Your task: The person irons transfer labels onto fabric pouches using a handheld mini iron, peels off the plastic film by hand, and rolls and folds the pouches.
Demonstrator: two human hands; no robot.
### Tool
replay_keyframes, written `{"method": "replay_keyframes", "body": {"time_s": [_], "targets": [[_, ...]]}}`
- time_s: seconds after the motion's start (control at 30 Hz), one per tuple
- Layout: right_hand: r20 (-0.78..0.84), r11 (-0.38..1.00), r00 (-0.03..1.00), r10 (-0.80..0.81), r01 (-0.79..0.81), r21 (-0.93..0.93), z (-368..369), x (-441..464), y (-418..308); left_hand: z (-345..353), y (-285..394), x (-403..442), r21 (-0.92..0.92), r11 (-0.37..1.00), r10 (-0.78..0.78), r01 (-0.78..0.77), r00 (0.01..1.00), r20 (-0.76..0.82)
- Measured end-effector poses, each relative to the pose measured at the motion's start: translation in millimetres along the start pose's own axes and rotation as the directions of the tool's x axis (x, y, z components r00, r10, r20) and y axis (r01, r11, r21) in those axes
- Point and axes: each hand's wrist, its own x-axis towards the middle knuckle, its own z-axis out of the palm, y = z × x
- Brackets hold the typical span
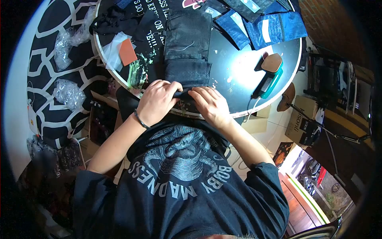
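A long piece of folded black denim cloth (pixel 188 38) lies on the round table, running away from me. A loose pale thread rests on it. My left hand (pixel 158 100) is closed on the cloth's near end, thumb and fingers pinching the edge. Beside it, my right hand (pixel 210 104) also grips that near end, its fingers curled over the fabric. Between the hands the edge is bunched or rolled, just at the table's rim. The fingers hide part of this end.
Blue denim pieces (pixel 274 30) with white labels lie at the back right. A teal handheld steamer (pixel 272 77) stands on the right, its cord over the table edge (pixel 254 110). An orange-brown block (pixel 127 52) sits at left, near black printed fabric (pixel 145 20).
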Motion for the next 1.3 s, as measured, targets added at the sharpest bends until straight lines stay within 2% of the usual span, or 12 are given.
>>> {"method": "replay_keyframes", "body": {"time_s": [0.1,0.2,0.37,0.47,0.63,0.7,0.87,0.93,1.03,1.2,1.27,1.3], "targets": [[0.057,0.995,0.997,0.043,-0.048,0.092,0.2,4.2,3.9,5.2,0.7,-6.3,-0.028,1.0,-0.008,0.008,1.0,-0.003],[0.177,0.978,0.978,0.108,-0.137,0.16,-9.3,16.5,6.5,10.0,8.8,-6.2,0.248,0.966,0.124,-0.068,0.968,-0.217],[0.268,0.943,0.947,0.179,-0.243,0.229,-13.7,30.6,20.2,12.2,-15.0,-2.5,0.207,0.974,0.124,-0.093,0.982,-0.144],[0.304,0.866,0.925,0.229,-0.337,0.37,-18.8,41.1,31.9,9.0,-25.1,5.0,0.104,0.993,0.065,-0.049,0.986,-0.156],[0.247,0.859,0.946,0.208,-0.297,0.416,-29.4,56.6,43.8,1.8,-31.4,18.7,0.137,0.984,0.133,-0.115,0.983,-0.126],[0.318,0.945,0.936,0.15,-0.23,0.232,-45.8,72.2,48.2,-0.5,-32.1,22.4,0.097,0.993,0.075,-0.069,0.995,-0.062],[0.056,0.963,0.964,0.261,-0.265,0.058,-20.9,126.2,71.2,-3.1,-33.9,26.5,0.087,0.994,0.068,-0.064,0.997,-0.042],[0.048,1.0,0.999,-0.014,0.015,-0.022,-7.7,137.5,78.4,-6.0,-32.7,27.5,0.081,0.996,0.045,-0.043,0.999,-0.019],[0.19,0.993,0.981,-0.04,0.061,-0.104,6.5,147.5,82.1,-5.3,-33.1,27.8,0.099,0.994,0.038,-0.035,0.999,-0.026],[0.24,0.988,0.967,-0.08,0.109,-0.107,11.3,149.8,84.9,-4.9,-34.4,26.8,0.077,0.997,0.029,-0.026,0.999,-0.038],[0.143,0.994,0.99,0.01,-0.025,0.108,13.7,146.0,91.6,-3.9,-35.8,26.7,0.059,0.998,0.03,-0.027,0.998,-0.046],[0.144,0.994,0.99,0.006,-0.021,0.105,14.1,146.0,94.4,-3.4,-36.8,26.6,0.044,0.999,0.033,-0.03,0.998,-0.048]]}}
